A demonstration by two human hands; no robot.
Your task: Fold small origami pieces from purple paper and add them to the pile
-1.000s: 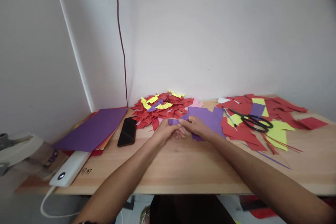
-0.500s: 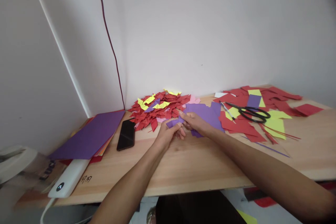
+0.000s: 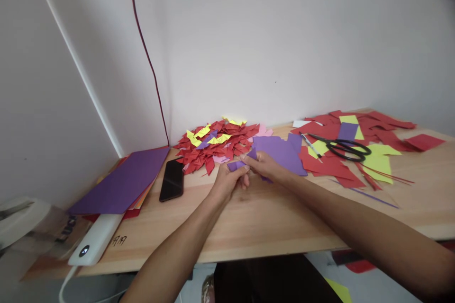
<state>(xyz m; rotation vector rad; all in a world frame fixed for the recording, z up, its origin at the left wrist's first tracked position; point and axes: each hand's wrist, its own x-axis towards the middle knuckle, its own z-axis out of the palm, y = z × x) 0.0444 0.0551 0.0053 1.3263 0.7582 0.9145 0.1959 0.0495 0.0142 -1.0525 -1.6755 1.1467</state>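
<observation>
Between my two hands, above the wooden table, is a small folded piece of purple paper (image 3: 234,166). My left hand (image 3: 228,180) pinches its left end under the thumb. My right hand (image 3: 261,163) grips the other end, thumb and fingers pressed together. Flat purple sheets (image 3: 280,152) lie just beyond my right hand, partly hidden by it. Behind my hands rises a heap of folded red paper pieces (image 3: 227,144), with yellow, pink and purple ones among them.
Black-handled scissors (image 3: 346,150) and a pen (image 3: 313,147) rest on red and yellow paper scraps (image 3: 330,169) at the right. A phone (image 3: 172,181), a stack of coloured sheets (image 3: 122,182) and a white power bank (image 3: 96,239) with a cable are at the left.
The purple paper has bent, and a part now stands up by my right fingers. My hands stay in nearly the same place while the view has shifted slightly.
</observation>
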